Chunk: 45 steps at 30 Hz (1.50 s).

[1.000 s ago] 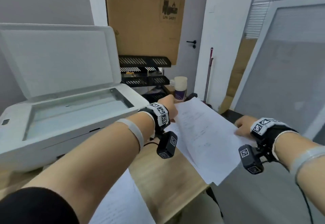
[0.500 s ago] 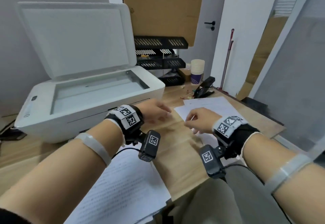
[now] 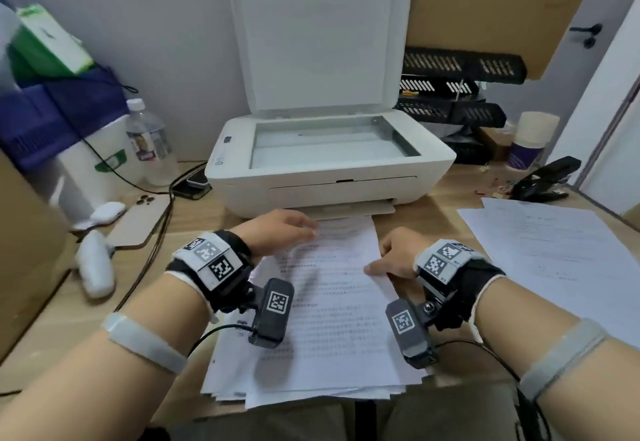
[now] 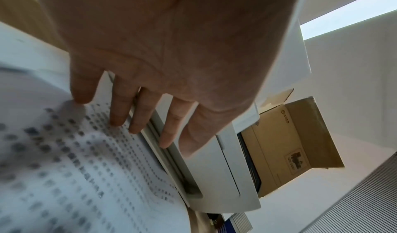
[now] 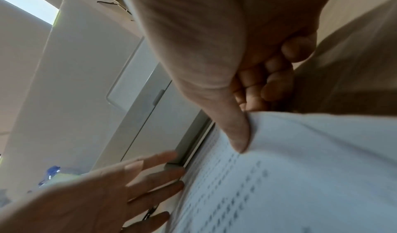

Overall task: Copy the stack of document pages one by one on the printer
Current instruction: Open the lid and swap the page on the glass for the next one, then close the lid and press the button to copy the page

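A white printer [image 3: 329,181] stands mid-desk with its lid [image 3: 318,45] raised and the scanner glass [image 3: 329,142] bare. In front of it lies a stack of printed pages [image 3: 329,319]. My left hand [image 3: 284,226] rests with straight fingers on the stack's far left corner; the left wrist view shows its fingertips [image 4: 116,121] touching the top page [image 4: 75,168]. My right hand [image 3: 394,253] is at the stack's right edge. In the right wrist view its thumb [image 5: 238,135] presses on the top page [image 5: 300,168] and its fingers curl under that edge, pinching it.
A second pile of pages [image 3: 554,243] lies on the desk to the right, behind it a black stapler [image 3: 543,177] and a paper cup [image 3: 530,142]. Black file trays [image 3: 457,94] stand right of the printer. A phone [image 3: 138,222], cables and a water bottle [image 3: 149,142] lie left.
Both hands left the sheet they held over the right pile and moved left to the stack in front of the printer. The head view swung left and down.
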### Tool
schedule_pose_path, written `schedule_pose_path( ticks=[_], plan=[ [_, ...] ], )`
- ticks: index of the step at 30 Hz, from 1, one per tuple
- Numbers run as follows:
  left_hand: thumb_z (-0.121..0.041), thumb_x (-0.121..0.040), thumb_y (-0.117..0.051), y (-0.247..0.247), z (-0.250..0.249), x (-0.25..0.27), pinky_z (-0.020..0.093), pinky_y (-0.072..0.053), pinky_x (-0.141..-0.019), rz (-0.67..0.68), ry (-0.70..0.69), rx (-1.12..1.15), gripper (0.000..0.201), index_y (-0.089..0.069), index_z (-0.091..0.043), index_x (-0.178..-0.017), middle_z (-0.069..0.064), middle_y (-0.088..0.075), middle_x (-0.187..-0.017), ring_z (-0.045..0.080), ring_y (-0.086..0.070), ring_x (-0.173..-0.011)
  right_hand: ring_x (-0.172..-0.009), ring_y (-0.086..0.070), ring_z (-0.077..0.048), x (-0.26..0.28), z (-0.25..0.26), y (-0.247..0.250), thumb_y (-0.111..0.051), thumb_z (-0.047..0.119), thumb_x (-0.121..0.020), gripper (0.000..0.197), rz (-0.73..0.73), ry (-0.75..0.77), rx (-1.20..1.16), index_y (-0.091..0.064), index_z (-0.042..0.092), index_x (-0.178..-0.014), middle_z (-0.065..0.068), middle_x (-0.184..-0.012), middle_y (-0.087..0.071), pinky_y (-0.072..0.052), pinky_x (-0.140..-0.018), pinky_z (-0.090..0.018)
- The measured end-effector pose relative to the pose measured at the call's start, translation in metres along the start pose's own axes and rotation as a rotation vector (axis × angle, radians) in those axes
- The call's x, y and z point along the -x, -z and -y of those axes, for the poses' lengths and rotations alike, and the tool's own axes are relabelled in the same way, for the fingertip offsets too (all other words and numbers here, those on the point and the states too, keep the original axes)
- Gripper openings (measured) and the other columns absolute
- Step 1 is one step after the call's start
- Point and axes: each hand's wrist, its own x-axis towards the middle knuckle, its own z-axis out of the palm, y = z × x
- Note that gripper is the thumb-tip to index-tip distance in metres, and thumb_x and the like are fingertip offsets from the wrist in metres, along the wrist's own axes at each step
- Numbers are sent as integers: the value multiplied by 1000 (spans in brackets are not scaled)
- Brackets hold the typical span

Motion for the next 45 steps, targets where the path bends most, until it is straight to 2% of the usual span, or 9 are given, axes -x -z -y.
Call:
schedule_pose_path(
  ticks=[7, 14, 20, 23, 26, 31, 38, 41, 45],
  plan=[
    [-32, -92, -66, 12, 6, 14, 34, -47, -102, -42, 24, -21, 38, -61, -29, -130, -3, -62, -129, 14, -61, -113, -48, -32, -15, -3, -3, 17, -72, 29, -86, 47, -20, 108, 105, -39, 17, -55, 2, -53, -33, -26, -47, -25],
    [-36, -81, -78, 13, -25, 22, 35, -46, -105, -41, -74, -119, 68, -45, -33, -141, -4, -60, -134, 11, -59, -116, -58, -45, -14, 22, -3, 39, -65, 28, -89, 32, -149, 319, 253, -47, 14, -65, 4, -63, -51, -34, -54, -28],
    [-36, -76, -82, 17, -76, 22, 25, -45, -88, -293, -298, -319, 88, -30, -34, -147, -3, -50, -124, 12, -54, -103, -66, -54, -12, 49, 7, 76, -56, 34, -94, 26, -327, 511, 388, -53, 23, -71, 10, -65, -56, -41, -56, -32],
    [-42, -73, -83, 37, -97, 20, 24, -50, -82, -424, -408, -344, 65, -51, -36, -129, -3, -51, -117, 9, -59, -92, -64, -47, -5, 58, 17, 106, -57, 35, -94, 31, -444, 570, 379, -46, 33, -65, 13, -62, -49, -35, -56, -28],
    [-33, -81, -80, 63, -120, 18, 26, -54, -58, -453, -478, -266, 20, -68, -19, -89, -3, -62, -74, 7, -61, -54, -71, -53, -11, 61, 29, 137, -59, 37, -93, 13, -539, 586, 348, -58, 32, -81, 16, -68, -51, -39, -61, -28],
    [-26, -82, -80, 110, -136, 14, 27, -55, -57, -561, -512, -66, 30, -64, -4, -72, -1, -59, -57, 12, -66, -54, -73, -53, -14, 58, 35, 185, -73, 33, -84, 19, -565, 506, 282, -60, 20, -82, 6, -76, -57, -35, -56, -21],
    [-26, -85, -76, 140, -133, 19, 29, -61, -64, -541, -476, -25, 23, -75, -4, -88, -2, -71, -63, 7, -64, -53, -63, -57, -15, 59, 42, 214, -72, 35, -87, 24, -588, 446, 97, -68, 18, -71, 0, -68, -64, -39, -53, -27],
    [-19, -87, -74, 141, -132, 22, 31, -62, -66, -552, -437, 55, 20, -68, -7, -102, 14, -71, -90, 13, -66, -59, -67, -64, -19, 61, 43, 211, -68, 36, -90, 23, -513, 403, 38, -71, 18, -77, -6, -76, -70, -48, -61, -31],
    [-27, -79, -80, 137, -118, 32, 38, -61, -79, -491, -313, 7, 63, -50, -23, -134, 3, -55, -121, 22, -70, -90, -65, -72, -22, 65, 28, 178, -65, 33, -93, 17, -427, 306, -178, -70, 19, -84, -5, -77, -74, -55, -57, -34]
  ],
)
